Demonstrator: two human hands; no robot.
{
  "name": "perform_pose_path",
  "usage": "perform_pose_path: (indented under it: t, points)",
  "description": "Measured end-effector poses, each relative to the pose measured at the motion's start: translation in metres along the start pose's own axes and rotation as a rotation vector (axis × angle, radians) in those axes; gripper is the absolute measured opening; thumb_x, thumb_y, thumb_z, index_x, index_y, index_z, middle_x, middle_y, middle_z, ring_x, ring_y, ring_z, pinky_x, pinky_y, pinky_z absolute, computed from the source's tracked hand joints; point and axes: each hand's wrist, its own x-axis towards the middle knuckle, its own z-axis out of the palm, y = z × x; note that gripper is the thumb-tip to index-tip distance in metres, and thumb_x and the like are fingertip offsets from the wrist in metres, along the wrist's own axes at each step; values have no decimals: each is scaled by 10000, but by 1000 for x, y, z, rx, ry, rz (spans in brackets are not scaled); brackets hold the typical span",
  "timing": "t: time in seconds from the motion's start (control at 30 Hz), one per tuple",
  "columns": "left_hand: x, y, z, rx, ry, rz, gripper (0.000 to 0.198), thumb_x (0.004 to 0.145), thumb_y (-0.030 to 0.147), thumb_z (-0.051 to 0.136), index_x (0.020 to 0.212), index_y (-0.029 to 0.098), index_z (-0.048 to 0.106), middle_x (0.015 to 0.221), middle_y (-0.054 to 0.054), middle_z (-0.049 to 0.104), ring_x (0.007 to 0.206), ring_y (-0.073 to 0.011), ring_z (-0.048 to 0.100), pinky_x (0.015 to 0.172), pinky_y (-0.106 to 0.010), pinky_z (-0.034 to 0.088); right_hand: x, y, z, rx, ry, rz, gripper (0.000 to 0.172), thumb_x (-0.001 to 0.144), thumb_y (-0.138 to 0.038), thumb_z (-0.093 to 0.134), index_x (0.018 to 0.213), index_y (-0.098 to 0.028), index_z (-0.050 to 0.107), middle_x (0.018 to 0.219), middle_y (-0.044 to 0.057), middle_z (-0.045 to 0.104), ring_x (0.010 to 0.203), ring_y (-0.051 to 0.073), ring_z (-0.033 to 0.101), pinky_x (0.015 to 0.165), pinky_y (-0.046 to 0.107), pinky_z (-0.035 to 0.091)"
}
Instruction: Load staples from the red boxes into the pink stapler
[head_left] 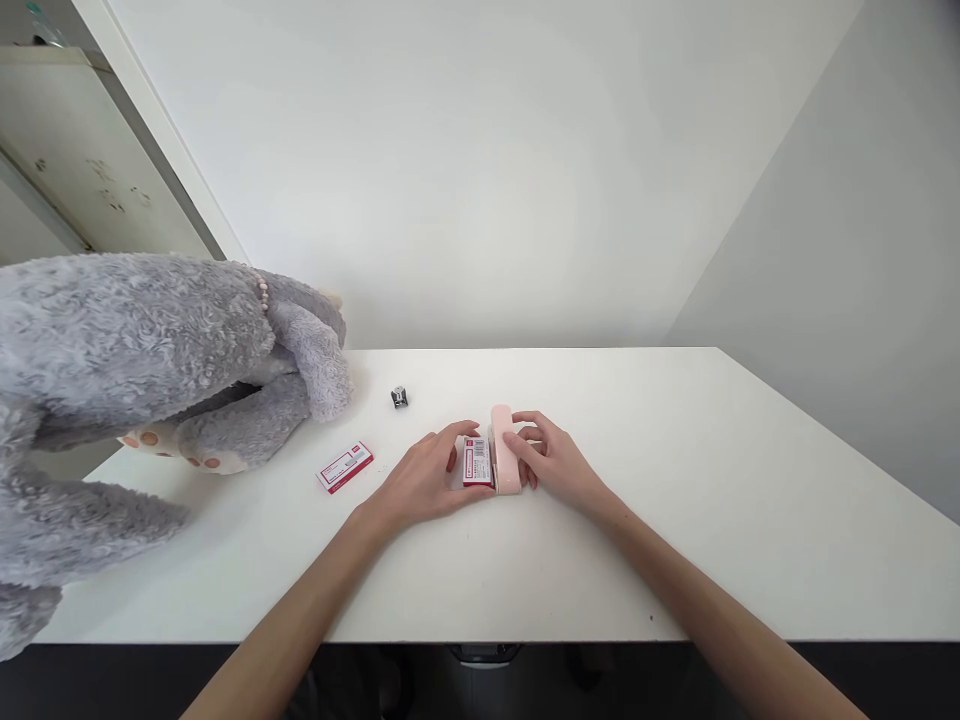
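A pink stapler (505,455) lies lengthwise on the white table, pointing away from me. Against its left side rests a small red and white box (478,462) with printed text, like a box of staples. My left hand (433,475) is curved around that box, the thumb at its near end and the fingers at its far end. My right hand (551,458) grips the stapler from the right, thumb on top and fingers along the side, some of them partly hidden.
Left of my hands lies another red and white box (345,467). Farther back is a small black and silver staple remover (399,397). A large grey plush toy (150,330) leans over the left side of the table (750,480). A white wall (487,180) stands behind.
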Motion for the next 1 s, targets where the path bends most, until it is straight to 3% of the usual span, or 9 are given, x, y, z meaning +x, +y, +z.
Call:
perform_pose_path:
  t: [0.17,0.33,0.67,1.0]
  points:
    - [0,-4,3,-17,5,4,742,800,546,742,1426,266,458,1076,-61,686,949,-265,663,805,-383,518,0,0,0,14,-2,6,457,927,-621,592,1218,-272,547,844,-37,649,545,122,596,534,294,500]
    - [1,0,4,-147,-3,4,733,788,449,772,1412,285,424,1247,-63,659,901,-213,659,810,-367,535,0,-1,0,14,-13,-4,457,936,-613,586,1224,-262,543,833,-38,636,536,121,590,538,298,505]
    - [-1,4,0,-209,4,61,662,823,353,695,1423,248,437,981,-37,660,882,-218,636,848,-373,526,-1,-2,0,31,-29,7,455,928,-612,597,1218,-266,539,823,-44,645,520,126,612,552,309,529]
    - [-1,1,1,-178,-28,75,605,882,427,671,1406,243,431,1106,-67,657,913,-216,626,832,-361,523,-2,-3,0,28,-28,11,450,931,-601,597,1224,-264,542,829,-41,646,527,129,610,556,308,523]
